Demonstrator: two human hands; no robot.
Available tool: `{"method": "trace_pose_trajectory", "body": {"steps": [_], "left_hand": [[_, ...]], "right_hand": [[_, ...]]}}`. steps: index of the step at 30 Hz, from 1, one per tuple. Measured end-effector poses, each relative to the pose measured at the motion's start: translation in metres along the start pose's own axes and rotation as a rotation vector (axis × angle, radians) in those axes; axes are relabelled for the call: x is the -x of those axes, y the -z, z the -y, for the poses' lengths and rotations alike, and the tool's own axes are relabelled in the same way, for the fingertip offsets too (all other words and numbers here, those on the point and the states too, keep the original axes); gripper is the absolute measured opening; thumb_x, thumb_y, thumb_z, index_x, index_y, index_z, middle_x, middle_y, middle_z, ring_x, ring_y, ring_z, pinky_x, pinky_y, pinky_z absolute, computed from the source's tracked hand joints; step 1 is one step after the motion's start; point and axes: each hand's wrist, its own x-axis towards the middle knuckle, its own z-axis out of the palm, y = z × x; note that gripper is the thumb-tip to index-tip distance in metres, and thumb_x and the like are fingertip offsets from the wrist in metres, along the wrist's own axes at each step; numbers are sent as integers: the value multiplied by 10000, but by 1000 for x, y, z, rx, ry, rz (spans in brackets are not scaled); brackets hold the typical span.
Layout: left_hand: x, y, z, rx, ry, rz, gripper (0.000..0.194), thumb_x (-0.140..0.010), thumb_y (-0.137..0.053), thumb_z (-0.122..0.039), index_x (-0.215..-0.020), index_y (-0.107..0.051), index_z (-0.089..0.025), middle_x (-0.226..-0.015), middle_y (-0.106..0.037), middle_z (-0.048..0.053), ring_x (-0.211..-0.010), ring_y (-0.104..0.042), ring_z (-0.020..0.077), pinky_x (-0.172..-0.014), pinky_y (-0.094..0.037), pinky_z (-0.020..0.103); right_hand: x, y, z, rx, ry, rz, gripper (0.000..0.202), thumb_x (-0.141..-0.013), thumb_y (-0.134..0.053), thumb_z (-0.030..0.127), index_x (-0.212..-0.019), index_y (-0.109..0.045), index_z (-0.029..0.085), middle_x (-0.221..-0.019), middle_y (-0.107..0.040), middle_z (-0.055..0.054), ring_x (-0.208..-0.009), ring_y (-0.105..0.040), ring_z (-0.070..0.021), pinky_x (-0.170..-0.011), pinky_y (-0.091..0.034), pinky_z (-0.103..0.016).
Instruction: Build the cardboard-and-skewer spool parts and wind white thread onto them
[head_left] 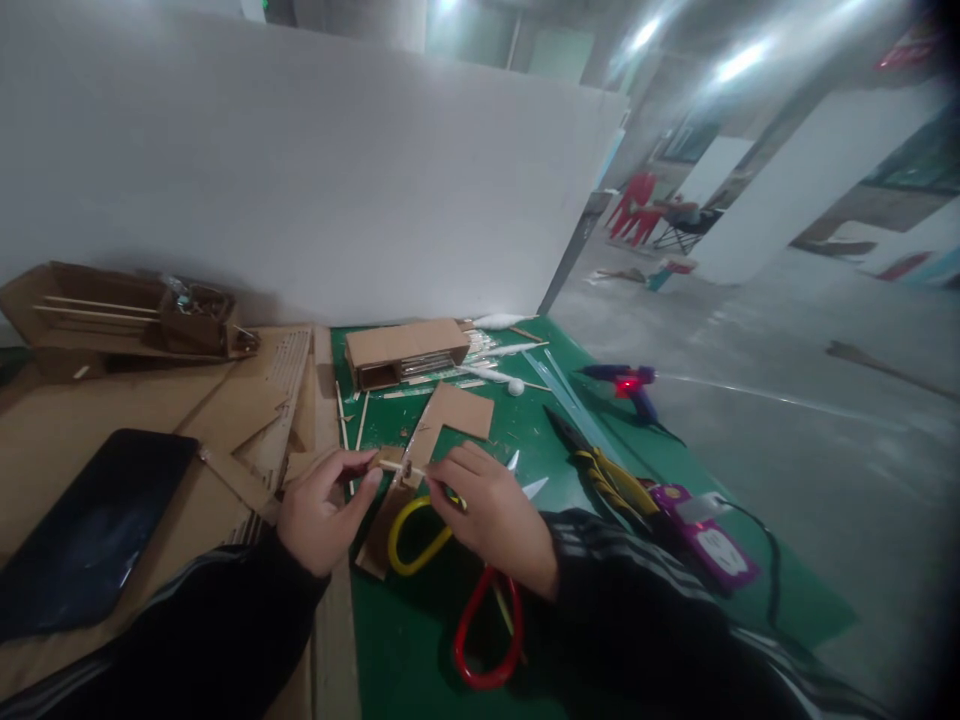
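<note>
Grey concrete floor and a pale upright panel [300, 170] surround a green-topped desk [420, 640], with red plastic chairs [637, 208] in the background. On the left, a long brown cardboard box [97, 300] has thin pale rods across its opening; the small cardboard box [196, 325] at its right end holds crinkled, shiny clear material. Near the panel lies a closed-topped cardboard box [409, 345] with an open end, beside white fluffy-tipped sticks [501, 350].

The left hand [319, 515] and right hand [491, 510] pinch opposite ends of a short pale wooden stick [396, 466], above a narrow cardboard strip [379, 535] and just in front of an L-shaped cardboard piece [450, 405]. Scissors with yellow and red handles [486, 640] lie partly under the right hand, crowding that spot.

Rightward are black-and-yellow pliers [600, 475], clear plastic strips [566, 395], a blue glue gun [637, 388] with a glowing red light, and a purple-and-white block [716, 545] with a cable. A black tablet-like slab [105, 530] rests on brown cardboard sheets [217, 390]. Red markings at upper right are too blurred to read.
</note>
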Motion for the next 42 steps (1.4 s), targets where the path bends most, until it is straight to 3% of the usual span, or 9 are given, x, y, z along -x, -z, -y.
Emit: {"method": "trace_pose_trajectory", "body": {"steps": [9, 15, 23, 29, 33, 38, 42], "left_hand": [[2, 2, -10, -149, -124, -22, 119, -845, -627, -281, -908, -713, -229, -921, -760, 48, -836, -699, 211, -772, -532, 322], [2, 0, -6, -139, -100, -33, 123, -840, -633, -297, -891, -716, -222, -928, -763, 47, -836, -707, 214, -775, -538, 317], [1, -4, -1, -72, -18, -24, 156, -852, -608, -328, -881, -695, -203, -880, -756, 41, -790, -717, 200, -701, -574, 295], [1, -2, -3, -75, -33, -33, 124, -834, -627, -309, -866, -700, -213, -891, -753, 43, -834, -703, 214, -745, -553, 315], [0, -1, -2, -68, -33, -21, 122, -838, -626, -301, -873, -695, -207, -904, -746, 50, -848, -694, 215, -771, -542, 321], [4, -7, -2, -37, -31, 41, 153, -876, -584, -309, -909, -686, -199, -877, -740, 46, -788, -704, 192, -680, -554, 280], [6, -9, -8, -57, -73, 69, 129, -858, -619, -300, -908, -705, -218, -873, -737, 37, -801, -693, 192, -710, -535, 287]], "right_hand": [[2, -2, -4, -21, 25, -7, 165, -938, -490, 157, -819, -602, 182, -771, -630, -54, -751, -540, -186, -674, -452, -298], [1, -5, -6, -33, 15, -23, 146, -940, -500, 153, -841, -604, 176, -777, -627, -51, -756, -542, -181, -671, -450, -290], [7, -8, -4, 173, 167, -10, 233, -970, -396, 123, -926, -624, 146, -775, -598, -87, -746, -486, -217, -699, -432, -351], [4, -9, -5, -14, 8, -43, 157, -941, -472, 121, -874, -601, 180, -771, -614, -50, -754, -541, -184, -657, -455, -287], [3, -10, -7, -22, -9, -55, 134, -938, -490, 104, -871, -582, 176, -764, -617, -29, -725, -555, -153, -637, -452, -253], [7, -17, -6, 58, 131, -16, 205, -929, -422, 84, -917, -618, 146, -793, -618, -85, -748, -490, -207, -682, -415, -333], [6, -22, -5, 127, 207, -5, 204, -924, -426, 67, -912, -617, 136, -795, -610, -85, -722, -467, -201, -671, -403, -332]]}}
